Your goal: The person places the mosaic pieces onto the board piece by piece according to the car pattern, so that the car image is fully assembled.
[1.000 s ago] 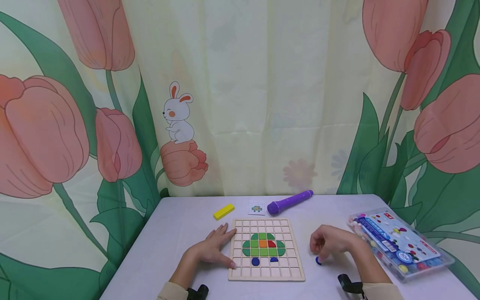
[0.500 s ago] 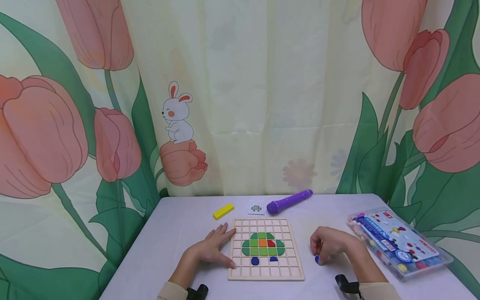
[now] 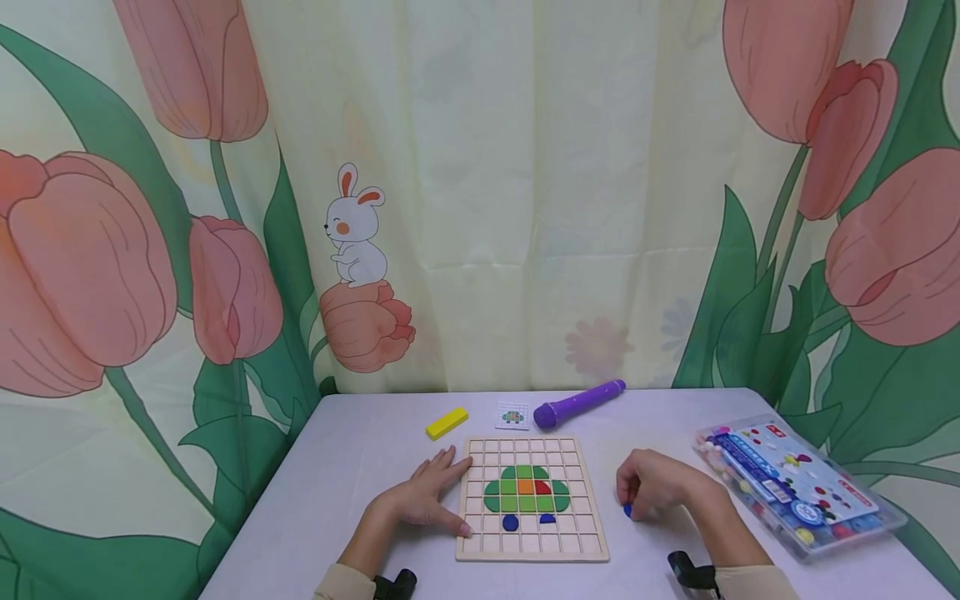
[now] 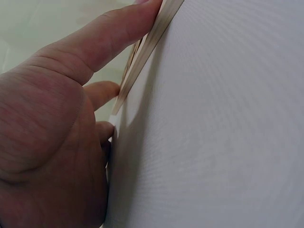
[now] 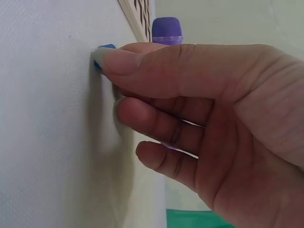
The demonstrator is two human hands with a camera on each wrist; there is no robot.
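My right hand [image 3: 660, 485] is right of the wooden grid board [image 3: 596, 546], low over the tablecloth. Thumb and forefinger pinch a small blue tile [image 3: 627, 511]; in the right wrist view most of this blue tile [image 5: 98, 65] is hidden behind the thumb. My left hand [image 3: 422, 497] lies spread at the board's left side, with thumb and fingertips on its frame; the left wrist view has the thumb at the wooden edge [image 4: 148, 50]. On the grid, green tiles [image 3: 510, 488] surround an orange tile [image 3: 526, 487] and a red one [image 3: 543, 488]. Below them sit a blue round [image 3: 511, 522] and a blue half-round [image 3: 547, 519].
Behind the board lie a yellow block [image 3: 447, 423], a small pattern card [image 3: 513, 416] and a purple toy microphone [image 3: 579, 404]. A clear plastic case [image 3: 855, 543] of colourful pieces stands at the right, close to my right forearm. A tulip-print curtain [image 3: 480, 250] hangs behind the table.
My right hand, pinching the blue tile, has shifted slightly left and away from me. My left hand and the board's tiles stay as they were.
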